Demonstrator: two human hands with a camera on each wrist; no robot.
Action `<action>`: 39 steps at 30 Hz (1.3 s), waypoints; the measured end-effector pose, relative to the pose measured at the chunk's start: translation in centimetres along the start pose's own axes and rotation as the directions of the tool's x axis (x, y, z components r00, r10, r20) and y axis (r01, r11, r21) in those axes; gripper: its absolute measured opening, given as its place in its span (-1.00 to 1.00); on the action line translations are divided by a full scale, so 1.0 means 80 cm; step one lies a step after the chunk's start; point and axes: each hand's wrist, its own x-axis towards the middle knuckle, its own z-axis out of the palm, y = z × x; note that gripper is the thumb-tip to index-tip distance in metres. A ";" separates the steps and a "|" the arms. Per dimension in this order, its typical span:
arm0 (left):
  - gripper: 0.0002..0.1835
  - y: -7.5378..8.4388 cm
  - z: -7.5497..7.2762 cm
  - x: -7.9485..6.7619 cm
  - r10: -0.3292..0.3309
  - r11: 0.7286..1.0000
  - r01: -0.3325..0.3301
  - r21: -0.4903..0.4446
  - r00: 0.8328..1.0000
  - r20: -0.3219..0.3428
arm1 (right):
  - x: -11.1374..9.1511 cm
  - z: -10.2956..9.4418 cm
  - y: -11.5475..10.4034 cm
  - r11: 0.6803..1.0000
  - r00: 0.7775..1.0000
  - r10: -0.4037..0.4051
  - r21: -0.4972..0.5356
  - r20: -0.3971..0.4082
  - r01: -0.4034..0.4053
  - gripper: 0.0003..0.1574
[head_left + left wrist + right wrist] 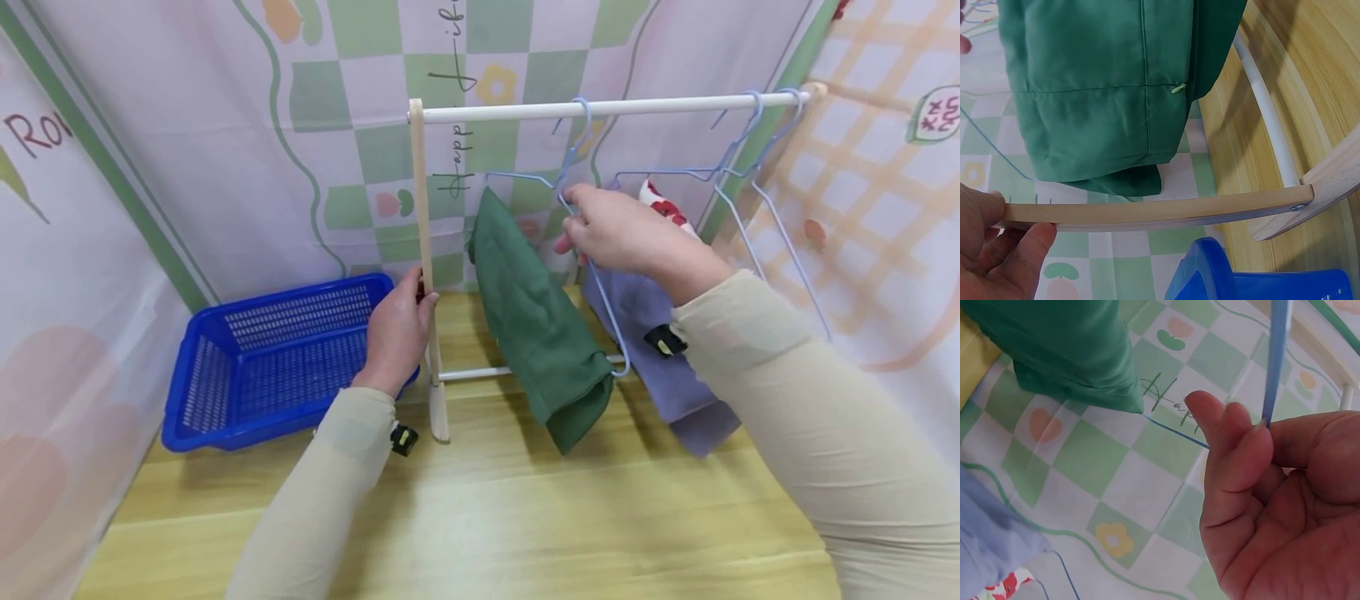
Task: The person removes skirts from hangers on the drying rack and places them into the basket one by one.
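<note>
My left hand (397, 333) grips the wooden side post (423, 208) of a small clothes rack, thumb and fingers around it in the left wrist view. My right hand (618, 229) pinches a blue clothes hanger (517, 176) just below its hook, which loops over the rack's white top rail (510, 112). From that hanger a green cloth garment (532, 321) hangs at a slant, its lower end near the table. In the right wrist view the hanger's blue wire (1277, 356) runs between thumb and fingers.
A blue plastic basket (180, 392) stands left of the rack on the wooden table (525, 525). Further right on the rail hang a purple garment (675, 392), a white-and-red patterned cloth (663, 204) and more blue hangers (791, 242). Printed curtains (187, 150) surround the table.
</note>
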 end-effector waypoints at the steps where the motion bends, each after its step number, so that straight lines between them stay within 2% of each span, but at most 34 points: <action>1: -0.62 0.000 0.000 0.000 0.000 1.000 0.000 -0.001 1.000 -0.001 | 0.000 0.001 -0.001 1.000 1.000 -0.005 0.004 -0.009 0.005 -0.24; 15: -0.61 0.001 0.002 0.000 -0.008 1.000 0.008 -0.006 1.000 0.001 | 0.003 0.015 -0.004 0.996 0.996 -0.026 0.079 -0.086 0.033 -0.31; 39: -0.61 0.001 0.002 -0.001 -0.014 1.000 0.014 0.010 1.000 -0.007 | 0.009 0.026 -0.025 0.973 0.997 -0.044 0.222 -0.070 0.059 -0.29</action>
